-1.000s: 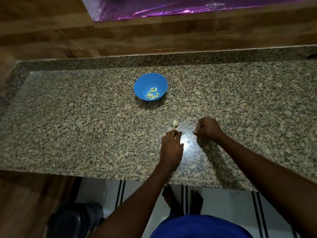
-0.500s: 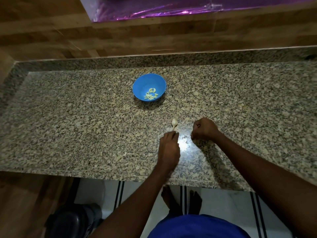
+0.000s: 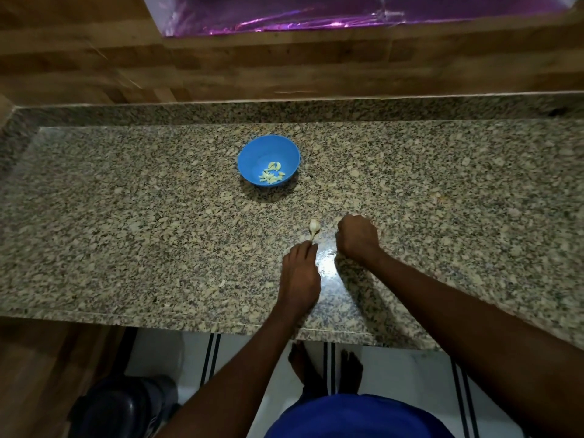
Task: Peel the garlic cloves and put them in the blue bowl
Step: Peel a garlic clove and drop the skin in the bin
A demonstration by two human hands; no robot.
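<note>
**Two hands low on the granite, one garlic piece between them and the bowl**

From the head camera, looking down: the left hand [image 3: 300,273] lies palm-down on the granite counter [image 3: 126,232], fingers stretched forward and close together, their tips reaching just short of a pale garlic piece [image 3: 314,227]. Whether those fingertips pinch the thin stalk end of the garlic or merely touch it is too small to tell. The garlic piece sits on the counter, papery and whitish, just beyond the left hand and just left of the right hand [image 3: 357,237].

The right hand is curled into a loose fist, knuckles up, resting on the stone. A pale sliver shows at its far edge, but what the fingers enclose, if anything, cannot be made out.

Further back on the counter stands the blue bowl [image 3: 249,156], well apart from both hands. Inside, a small heap of peeled cloves [image 3: 271,174] lies on the bottom, yellowish against the blue.

A bright glare spot shines on the stone between the two wrists. Behind the counter runs a wooden wall [image 3: 94,64], with a purple foil sheet [image 3: 316,14] at the top edge. Below the counter's near edge, bare feet [image 3: 303,371] stand on a white floor.
</note>
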